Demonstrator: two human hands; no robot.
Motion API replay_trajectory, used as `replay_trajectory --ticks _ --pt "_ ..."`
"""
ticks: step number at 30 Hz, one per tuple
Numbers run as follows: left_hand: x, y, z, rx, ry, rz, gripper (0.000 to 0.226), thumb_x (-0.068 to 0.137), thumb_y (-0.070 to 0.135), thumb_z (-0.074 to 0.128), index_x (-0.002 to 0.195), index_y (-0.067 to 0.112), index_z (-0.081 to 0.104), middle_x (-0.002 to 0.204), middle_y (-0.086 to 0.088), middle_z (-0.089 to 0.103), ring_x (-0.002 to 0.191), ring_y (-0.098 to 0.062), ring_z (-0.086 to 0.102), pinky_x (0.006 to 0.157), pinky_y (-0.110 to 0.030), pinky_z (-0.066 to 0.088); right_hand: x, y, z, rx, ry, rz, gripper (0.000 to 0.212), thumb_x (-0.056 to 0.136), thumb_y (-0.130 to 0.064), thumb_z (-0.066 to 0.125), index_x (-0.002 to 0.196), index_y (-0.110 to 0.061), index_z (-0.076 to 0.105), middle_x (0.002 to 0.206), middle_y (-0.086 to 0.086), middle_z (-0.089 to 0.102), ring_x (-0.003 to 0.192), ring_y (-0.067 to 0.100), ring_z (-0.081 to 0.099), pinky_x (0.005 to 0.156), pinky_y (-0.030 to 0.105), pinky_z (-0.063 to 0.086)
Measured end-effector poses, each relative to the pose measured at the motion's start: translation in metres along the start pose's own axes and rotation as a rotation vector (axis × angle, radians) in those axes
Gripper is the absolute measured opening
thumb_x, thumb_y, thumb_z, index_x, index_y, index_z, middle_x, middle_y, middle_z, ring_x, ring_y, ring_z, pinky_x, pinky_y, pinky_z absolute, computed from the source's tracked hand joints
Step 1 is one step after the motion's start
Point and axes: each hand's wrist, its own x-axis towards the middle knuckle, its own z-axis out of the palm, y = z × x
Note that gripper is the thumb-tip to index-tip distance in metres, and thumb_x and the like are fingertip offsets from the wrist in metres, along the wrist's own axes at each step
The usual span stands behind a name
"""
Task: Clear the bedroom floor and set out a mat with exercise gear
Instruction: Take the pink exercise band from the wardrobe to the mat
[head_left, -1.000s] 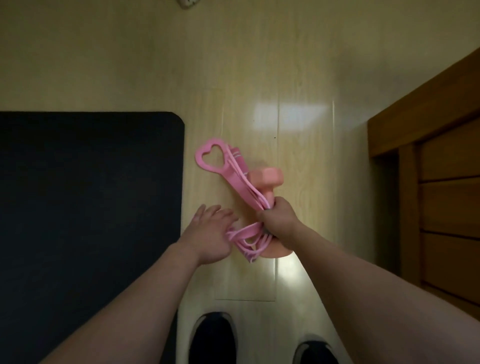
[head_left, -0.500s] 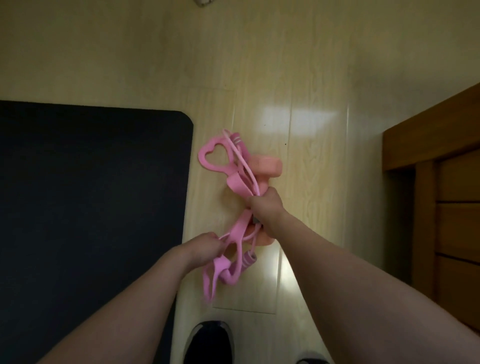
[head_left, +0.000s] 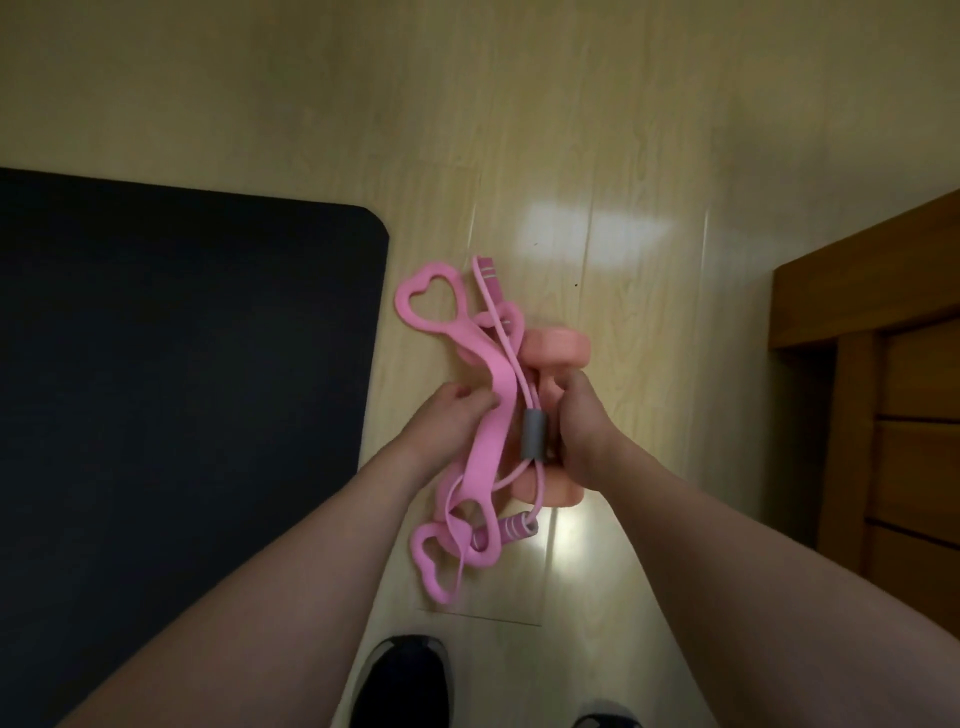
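Observation:
A dark exercise mat (head_left: 171, 374) lies flat on the wooden floor at the left. Beside its right edge I hold a bundle of pink gear above the floor. My right hand (head_left: 587, 431) grips the middle of a salmon-pink dumbbell (head_left: 556, 353), together with a thin pink pull cord with a grey sleeve (head_left: 535, 434). My left hand (head_left: 452, 421) pinches the flat pink resistance band (head_left: 483, 415), which has heart-shaped loops at both ends. A striped pink cord handle (head_left: 511, 532) dangles below.
A brown wooden cabinet with drawers (head_left: 893, 395) stands at the right edge. My two dark shoes (head_left: 402, 680) show at the bottom, on the pale wood floor (head_left: 597, 156) between mat and cabinet.
My left hand rose from the lower loops to the band's middle. The bundle lifted and straightened, and the grey sleeve of the cord came into sight.

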Motion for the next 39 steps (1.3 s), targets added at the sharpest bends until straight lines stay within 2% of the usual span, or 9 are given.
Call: replay_trajectory --ticks 5,10,14,17,23,27,31,35,39 --pt "0.028 0.021 0.033 -0.209 0.115 -0.003 0.019 0.087 0.024 0.068 0.103 0.014 0.070 0.095 -0.007 0.073 0.087 -0.025 0.068 0.080 -0.033 0.054 -0.001 -0.003 -0.013 0.077 0.099 0.064 0.041 0.098 -0.036 0.024 0.086 -0.012 0.056 0.074 0.008 0.059 0.069 0.019 0.055 0.062 0.029 0.045" --pt "0.049 0.019 0.043 0.019 0.253 -0.031 0.026 0.081 0.008 0.066 0.106 0.009 0.069 0.106 -0.013 0.070 0.095 -0.027 0.065 0.086 -0.034 0.052 0.001 -0.006 -0.032 0.020 0.113 0.030 0.038 0.100 -0.031 0.029 0.076 -0.012 0.053 0.072 0.004 0.056 0.068 0.016 0.051 0.063 0.029 0.043" --pt "0.051 0.017 0.039 0.359 0.247 0.005 0.014 0.084 0.019 0.064 0.097 0.016 0.068 0.106 -0.015 0.069 0.098 -0.031 0.064 0.078 -0.031 0.048 0.002 -0.006 -0.041 -0.097 0.041 0.024 0.025 0.097 -0.019 0.038 0.083 -0.014 0.058 0.078 0.004 0.059 0.071 0.018 0.054 0.066 0.030 0.044" --pt "0.044 0.018 0.033 0.615 0.234 0.056 0.018 0.091 0.027 0.057 0.101 0.014 0.066 0.110 -0.018 0.067 0.100 -0.036 0.063 0.074 -0.032 0.045 0.004 -0.002 -0.042 -0.164 0.004 -0.028 0.019 0.097 -0.016 0.044 0.108 -0.012 0.059 0.097 0.009 0.065 0.084 0.022 0.060 0.079 0.036 0.050" --pt "0.048 0.015 0.030 0.454 0.199 0.044 0.032 0.094 0.034 0.047 0.120 0.020 0.060 0.126 -0.014 0.061 0.110 -0.034 0.058 0.083 -0.031 0.042 0.008 0.005 -0.044 -0.206 0.085 -0.105 0.018 0.097 -0.023 0.052 0.110 -0.014 0.060 0.112 0.014 0.066 0.091 0.024 0.061 0.084 0.040 0.052" --pt "0.052 0.013 0.037 0.515 0.175 0.038 0.044 0.083 0.061 0.050 0.106 0.026 0.064 0.099 -0.003 0.067 0.086 -0.024 0.064 0.072 -0.031 0.047 0.006 0.008 -0.052 -0.187 0.121 -0.152 0.013 0.098 -0.024 0.051 0.097 -0.019 0.063 0.109 0.011 0.067 0.092 0.023 0.061 0.088 0.042 0.051" --pt "0.054 0.012 0.044 0.714 0.266 -0.010 0.025 0.078 0.036 0.063 0.096 0.019 0.056 0.085 -0.001 0.062 0.075 -0.022 0.061 0.065 -0.029 0.045 0.007 0.010 -0.058 -0.123 0.122 -0.139 0.016 0.099 -0.025 0.050 0.096 -0.022 0.066 0.103 0.009 0.066 0.091 0.024 0.060 0.088 0.042 0.050" --pt "0.048 0.012 0.026 0.995 0.366 -0.047 0.027 0.086 0.017 0.056 0.112 0.011 0.053 0.105 -0.010 0.063 0.095 -0.031 0.062 0.069 -0.032 0.042 0.009 0.014 -0.055 -0.141 0.100 -0.142 0.015 0.098 -0.023 0.050 0.099 -0.022 0.065 0.099 0.006 0.064 0.088 0.022 0.059 0.084 0.040 0.050" --pt "0.048 0.005 0.011 0.801 0.282 -0.064 0.043 0.084 0.023 0.061 0.120 0.006 0.047 0.113 -0.015 0.060 0.100 -0.034 0.060 0.074 -0.033 0.045 0.009 0.018 -0.040 -0.166 0.079 -0.166 0.013 0.097 -0.022 0.051 0.098 -0.021 0.064 0.101 0.009 0.064 0.092 0.024 0.059 0.090 0.047 0.050"
